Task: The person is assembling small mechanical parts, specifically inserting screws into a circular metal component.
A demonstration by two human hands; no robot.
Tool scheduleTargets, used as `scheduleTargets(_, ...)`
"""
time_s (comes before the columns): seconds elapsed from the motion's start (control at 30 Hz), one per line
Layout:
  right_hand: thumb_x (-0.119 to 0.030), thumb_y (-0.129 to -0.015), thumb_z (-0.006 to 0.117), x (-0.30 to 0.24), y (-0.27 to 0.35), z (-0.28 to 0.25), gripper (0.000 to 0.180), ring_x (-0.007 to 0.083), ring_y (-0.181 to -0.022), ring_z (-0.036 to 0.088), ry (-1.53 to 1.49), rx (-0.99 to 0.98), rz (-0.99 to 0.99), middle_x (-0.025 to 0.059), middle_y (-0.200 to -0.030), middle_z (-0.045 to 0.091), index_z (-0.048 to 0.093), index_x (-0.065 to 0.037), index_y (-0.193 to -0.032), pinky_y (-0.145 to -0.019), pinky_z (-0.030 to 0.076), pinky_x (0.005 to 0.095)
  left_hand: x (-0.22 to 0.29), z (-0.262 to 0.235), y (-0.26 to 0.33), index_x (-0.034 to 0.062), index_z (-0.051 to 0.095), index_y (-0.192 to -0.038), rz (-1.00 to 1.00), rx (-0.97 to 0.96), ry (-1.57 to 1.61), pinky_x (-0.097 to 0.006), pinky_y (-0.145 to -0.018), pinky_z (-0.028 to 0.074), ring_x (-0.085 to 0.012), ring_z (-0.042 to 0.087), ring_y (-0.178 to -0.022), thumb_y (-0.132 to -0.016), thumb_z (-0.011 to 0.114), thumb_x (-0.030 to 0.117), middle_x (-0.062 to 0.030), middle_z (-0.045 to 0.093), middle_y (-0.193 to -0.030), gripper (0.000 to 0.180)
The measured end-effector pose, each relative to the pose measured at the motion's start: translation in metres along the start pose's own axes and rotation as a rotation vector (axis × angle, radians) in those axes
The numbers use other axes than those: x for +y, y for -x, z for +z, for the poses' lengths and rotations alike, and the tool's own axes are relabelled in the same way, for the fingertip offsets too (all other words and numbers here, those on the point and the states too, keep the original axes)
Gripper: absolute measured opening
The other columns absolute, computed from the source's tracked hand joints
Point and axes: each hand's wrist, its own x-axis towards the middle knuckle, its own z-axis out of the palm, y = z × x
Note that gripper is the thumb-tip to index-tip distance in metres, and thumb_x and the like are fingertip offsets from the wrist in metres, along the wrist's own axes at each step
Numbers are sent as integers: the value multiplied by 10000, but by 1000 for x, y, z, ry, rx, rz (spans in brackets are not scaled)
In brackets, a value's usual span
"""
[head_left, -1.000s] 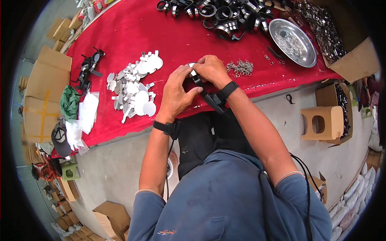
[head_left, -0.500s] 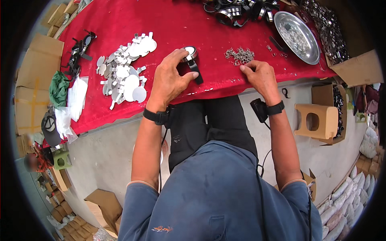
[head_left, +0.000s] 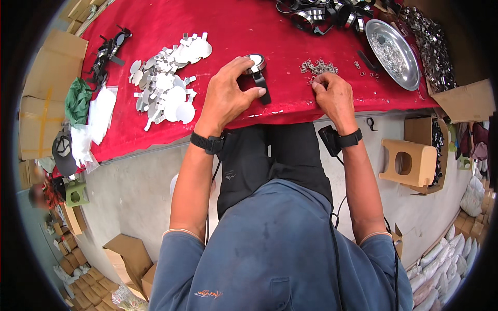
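My left hand (head_left: 225,97) rests on the red cloth, its index finger and thumb closed around a black band with a round, silver-rimmed head (head_left: 261,79). The band's tail lies beside my thumb tip. My right hand (head_left: 336,101) is at the near side of a small heap of metal buckles (head_left: 319,66). Its thumb and index finger are pinched together; whatever sits between them is too small to make out. To the left of my left hand spreads a pile of silver discs with tabs (head_left: 165,82).
Black bands with metal rings (head_left: 311,18) lie at the far edge. An oval metal tray (head_left: 410,72) holds small metal parts at the right. White plastic bags (head_left: 101,111) and a green cloth (head_left: 79,101) lie at the left. A tan stool (head_left: 415,155) stands on the floor.
The view has shifted slightly, moving the table items right in the picture. My right fingertips have drawn together at the buckle heap. My left hand keeps its hold on the band.
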Motion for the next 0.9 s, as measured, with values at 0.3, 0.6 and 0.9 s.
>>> scheduleTargets(0.3, -172, -982, 746, -26, -3, -8, 202, 298, -845, 749, -189, -13, -19, 151, -883, 771, 799, -19, -1102, -815, 581, 405, -4, -5, -12, 29, 709, -1422, 84, -13, -51, -433, -1168, 545, -373, 698, -1345, -793, 938, 172, -227, 709, -1469, 685)
scheduleTargets(0.6, -71, -1000, 718, -69, -19, 29, 73, 382, -836, 713, -149, 91, -765, 125, -960, 690, 739, -70, -1070, -718, 582, 488, 4, -17, -20, 53, 701, -1441, 68, -132, -136, -451, -1158, 536, -415, 691, -1334, -885, 878, 283, -233, 701, -1476, 627)
scheduleTargets(0.9, -20, -913, 717, -69, -34, 51, 152, 336, -821, 734, 93, 165, -930, 79, -937, 676, 739, -96, -1043, -684, 607, 464, 0, -24, -31, 24, 736, -1386, -13, -217, 13, -431, -1038, 578, -389, 750, -1201, -1020, 736, 233, -197, 770, -1363, 421)
